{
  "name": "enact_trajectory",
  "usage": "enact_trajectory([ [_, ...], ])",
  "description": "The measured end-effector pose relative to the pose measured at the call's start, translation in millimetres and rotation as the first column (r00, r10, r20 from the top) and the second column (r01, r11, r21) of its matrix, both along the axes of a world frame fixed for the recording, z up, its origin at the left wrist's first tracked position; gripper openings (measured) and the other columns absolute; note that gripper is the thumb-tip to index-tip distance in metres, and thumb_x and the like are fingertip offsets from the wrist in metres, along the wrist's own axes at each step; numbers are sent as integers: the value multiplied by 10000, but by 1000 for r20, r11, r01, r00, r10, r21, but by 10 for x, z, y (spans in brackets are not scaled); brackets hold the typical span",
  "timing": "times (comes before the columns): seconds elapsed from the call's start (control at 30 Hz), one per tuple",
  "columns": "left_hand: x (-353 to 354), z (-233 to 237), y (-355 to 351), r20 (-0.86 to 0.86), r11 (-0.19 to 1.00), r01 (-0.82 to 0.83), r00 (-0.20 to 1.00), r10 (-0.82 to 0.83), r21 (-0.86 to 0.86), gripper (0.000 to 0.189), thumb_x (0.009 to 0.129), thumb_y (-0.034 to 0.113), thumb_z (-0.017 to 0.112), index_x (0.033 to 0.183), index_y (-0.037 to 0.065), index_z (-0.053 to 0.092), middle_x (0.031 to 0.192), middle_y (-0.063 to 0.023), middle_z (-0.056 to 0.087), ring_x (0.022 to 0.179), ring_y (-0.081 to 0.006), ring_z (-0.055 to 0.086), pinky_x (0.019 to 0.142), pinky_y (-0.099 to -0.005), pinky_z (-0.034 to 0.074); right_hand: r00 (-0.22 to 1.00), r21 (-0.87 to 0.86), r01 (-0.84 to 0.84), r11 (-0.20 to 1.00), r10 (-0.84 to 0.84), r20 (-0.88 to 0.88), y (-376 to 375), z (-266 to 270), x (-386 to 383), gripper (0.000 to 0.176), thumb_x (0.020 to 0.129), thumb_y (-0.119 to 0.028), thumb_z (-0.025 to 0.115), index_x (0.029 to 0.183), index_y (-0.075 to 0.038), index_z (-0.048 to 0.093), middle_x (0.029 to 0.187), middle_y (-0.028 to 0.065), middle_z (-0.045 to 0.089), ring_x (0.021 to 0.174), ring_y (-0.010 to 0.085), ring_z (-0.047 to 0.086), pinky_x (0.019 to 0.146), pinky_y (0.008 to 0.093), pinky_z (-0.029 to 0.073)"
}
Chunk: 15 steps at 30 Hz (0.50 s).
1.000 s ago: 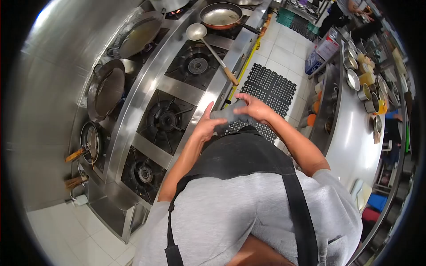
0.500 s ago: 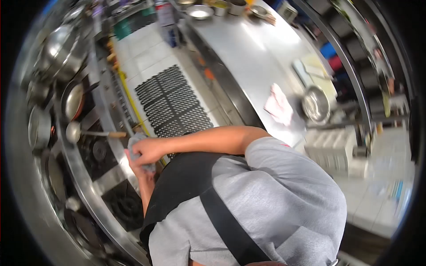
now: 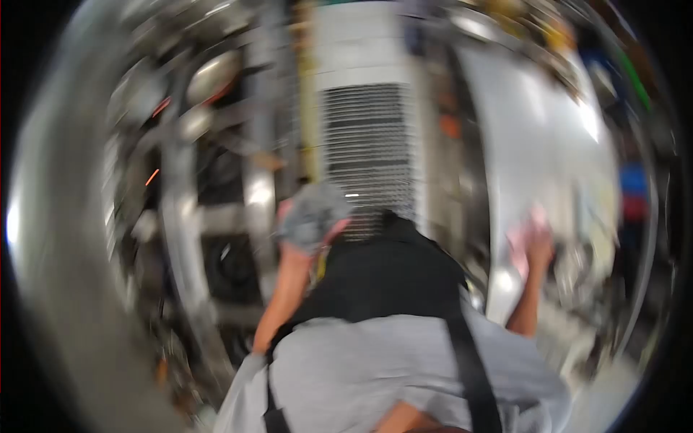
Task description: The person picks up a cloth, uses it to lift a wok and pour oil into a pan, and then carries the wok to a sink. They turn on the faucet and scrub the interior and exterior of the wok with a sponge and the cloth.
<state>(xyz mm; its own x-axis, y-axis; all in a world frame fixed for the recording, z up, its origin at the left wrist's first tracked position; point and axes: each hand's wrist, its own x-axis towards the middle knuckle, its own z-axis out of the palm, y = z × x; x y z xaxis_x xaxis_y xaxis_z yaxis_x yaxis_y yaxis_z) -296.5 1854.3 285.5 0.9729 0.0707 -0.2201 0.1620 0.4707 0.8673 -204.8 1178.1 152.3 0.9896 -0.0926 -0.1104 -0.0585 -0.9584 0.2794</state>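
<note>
Right hand (image 3: 538, 244) swung to counter (image 3: 534, 144); crumpled grey cloth (image 3: 314, 211) in left hand (image 3: 285, 211).

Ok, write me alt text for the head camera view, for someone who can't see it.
Heavily motion-blurred view down a person in a grey shirt and black apron: the left hand grips a grey cloth beside the steel stove, while the right hand reaches to a pinkish cloth on the steel counter. A perforated floor mat lies between them.
</note>
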Motion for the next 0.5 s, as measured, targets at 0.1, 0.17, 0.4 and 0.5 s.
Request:
enact_trajectory([
  [0.1,-257,-364,320,65,550,-3,992,105,-835,821,1005,716,252,1542,121,429,1560,-155,465,1391,-421,473,1110,-636,393,980,286,154,946,-183,78,942,221,112,655,922,-238,684,1531,-162,455,1396,129,639,1162,366,666,991,455,525],
  [0.17,-476,-104,419,-177,568,-364,917,358,-738,752,978,718,348,1460,170,528,1482,-96,548,1356,-356,503,1113,-588,379,922,517,-171,839,-49,385,1194,-213,471,443,968,-238,604,1383,-84,604,1357,154,658,1118,396,678,970,463,525],
  [0.4,-1524,225,1235,-238,294,-784,482,843,-548,562,935,583,488,1340,213,610,1385,-73,620,1305,-332,542,1089,-548,406,879,953,71,296,432,-200,4008,561,1606,356,931,-126,616,1233,52,676,1078,122,744,984,198,668,892,344,520],
  [0.5,-2256,40,1822,-168,74,-839,193,967,-540,504,928,513,487,1300,196,608,1330,-93,637,1265,-357,566,1051,-569,454,619,934,272,234,701,-356,5211,1040,1399,365,908,-62,629,1268,-8,664,1066,65,722,880,160,669,784,307,549],
])
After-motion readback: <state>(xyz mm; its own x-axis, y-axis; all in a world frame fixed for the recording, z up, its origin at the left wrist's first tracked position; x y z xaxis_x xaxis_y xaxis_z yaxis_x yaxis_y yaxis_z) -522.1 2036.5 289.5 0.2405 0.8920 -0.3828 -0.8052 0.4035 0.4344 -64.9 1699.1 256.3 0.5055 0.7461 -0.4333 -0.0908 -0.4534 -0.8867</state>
